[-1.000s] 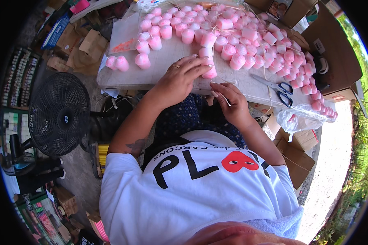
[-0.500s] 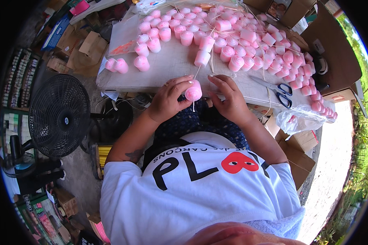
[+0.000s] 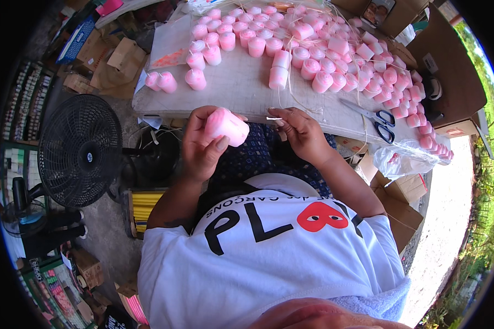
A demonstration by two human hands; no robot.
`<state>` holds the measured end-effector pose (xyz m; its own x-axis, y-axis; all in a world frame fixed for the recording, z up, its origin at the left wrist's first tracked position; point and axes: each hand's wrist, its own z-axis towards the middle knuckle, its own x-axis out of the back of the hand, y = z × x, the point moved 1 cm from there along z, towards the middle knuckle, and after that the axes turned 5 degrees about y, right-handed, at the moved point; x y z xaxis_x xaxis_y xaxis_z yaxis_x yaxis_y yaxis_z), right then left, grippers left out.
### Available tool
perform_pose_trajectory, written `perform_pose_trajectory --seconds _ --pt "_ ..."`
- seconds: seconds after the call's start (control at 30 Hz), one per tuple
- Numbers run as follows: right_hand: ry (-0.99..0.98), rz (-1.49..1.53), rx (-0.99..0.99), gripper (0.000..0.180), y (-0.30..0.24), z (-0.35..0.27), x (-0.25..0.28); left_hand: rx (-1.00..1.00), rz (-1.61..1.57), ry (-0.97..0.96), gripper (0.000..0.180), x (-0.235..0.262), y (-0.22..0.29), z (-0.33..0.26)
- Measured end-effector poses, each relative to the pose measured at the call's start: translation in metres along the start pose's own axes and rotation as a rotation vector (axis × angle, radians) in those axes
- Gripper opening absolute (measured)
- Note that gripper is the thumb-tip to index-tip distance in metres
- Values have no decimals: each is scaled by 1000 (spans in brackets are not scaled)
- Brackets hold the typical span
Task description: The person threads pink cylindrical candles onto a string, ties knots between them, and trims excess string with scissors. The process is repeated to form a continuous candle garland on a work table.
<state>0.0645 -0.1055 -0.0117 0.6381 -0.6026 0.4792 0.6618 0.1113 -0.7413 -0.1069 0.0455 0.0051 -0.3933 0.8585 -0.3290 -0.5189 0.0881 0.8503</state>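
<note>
My left hand is closed around a pink and white candle, which lies tilted on its side in the grip, off the table's front edge. To its right, my right hand pinches the end of a white wick string between thumb and fingers. On the table just beyond, two candles lie end to end; the nearer candle has string trailing from it toward my right hand. Whether that string is the one I pinch cannot be made out.
Many pink candles crowd the white table, with loose strings across them. Blue-handled scissors lie near the right front edge, above a clear plastic bag. A black fan stands at left; cardboard boxes line the right.
My left hand has drawn the candle left and turned it from upright onto its side. My right hand has gone from open fingers to pinching the string end.
</note>
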Motion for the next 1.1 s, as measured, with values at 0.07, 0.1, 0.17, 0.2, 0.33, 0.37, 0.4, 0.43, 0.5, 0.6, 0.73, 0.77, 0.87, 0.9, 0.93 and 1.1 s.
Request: perform_pose_trajectory --seconds 0.07,0.1,0.17,0.2,0.33,0.37,0.4,0.43,0.5,0.6,0.73,0.77,0.87,0.9,0.93,1.1 --pt "33 25 -55 23 0 -3 6 160 -70 107 50 3 2 9" --pt "42 41 -77 23 -1 -4 6 311 -159 107 48 7 -5 11" --pt "87 150 -136 21 1 -5 3 377 -72 82 45 -1 -17 11" --pt "111 163 -150 20 -2 -5 4 322 43 -23 47 -1 -23 11" --pt "160 246 -256 15 0 -6 5 154 256 -48 54 1 -27 11" --pt "145 221 -237 14 2 -7 6 152 254 -31 54 -1 -25 12" --pt "126 198 -215 12 4 -7 7 147 253 -10 54 -2 -23 13" --pt "108 174 -193 11 5 -7 8 188 227 -14 54 0 -24 13" --pt "106 168 -177 11 6 -7 8 268 176 -22 54 5 -26 11" --pt "113 164 -161 10 6 -6 7 329 88 -25 53 5 -28 11" --pt "114 -10 18 10 -7 0 12 483 -144 48 44 1 -23 11" --pt "114 -13 27 10 -7 0 12 507 -232 91 41 0 -27 10" --pt "114 -27 55 11 -8 -2 10 526 -395 195 37 -5 -39 11" --pt "113 -32 64 11 -9 -2 10 524 -433 224 36 -5 -42 14" --pt "112 -37 74 11 -9 -2 9 532 -461 227 34 -5 -42 15" --pt "98 -45 80 11 -10 -2 10 526 -500 241 28 -10 -40 18"
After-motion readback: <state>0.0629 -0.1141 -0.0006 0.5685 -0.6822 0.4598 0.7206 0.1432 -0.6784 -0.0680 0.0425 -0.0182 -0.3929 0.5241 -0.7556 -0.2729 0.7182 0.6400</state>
